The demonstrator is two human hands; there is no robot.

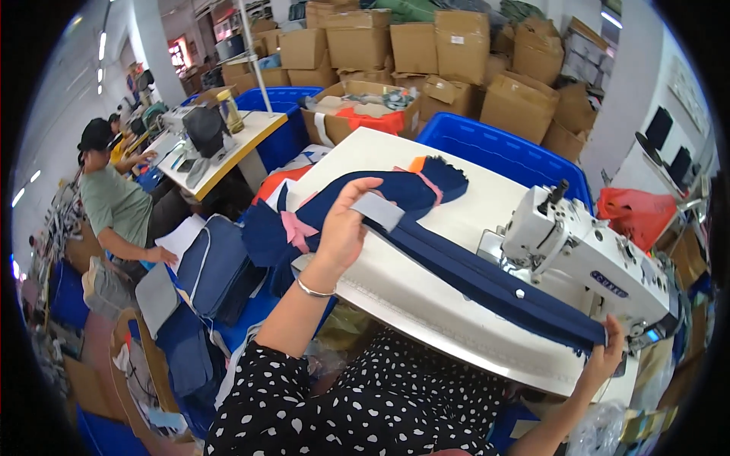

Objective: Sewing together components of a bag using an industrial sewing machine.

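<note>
A long navy fabric strip (487,277) is stretched between my two hands above the white sewing table (426,311). My left hand (344,232) is closed on its far-left end, where a light grey fabric piece (378,210) shows at the fingers. At the near-right end, my right hand (608,348) pinches the strip between thumb and fingers. A small white round spot (520,293) shows on the strip. The white sewing machine (593,258) stands just beyond it. Behind my left hand lies a navy fabric bundle (380,190) tied with pink strips (296,230).
Blue bins (502,148) and stacked cardboard boxes (357,45) stand beyond the table. At left, folded navy pieces (220,258) are piled up close to my left arm. A co-worker (118,197) sits near another sewing table (236,144). A red bag (635,216) hangs behind the machine.
</note>
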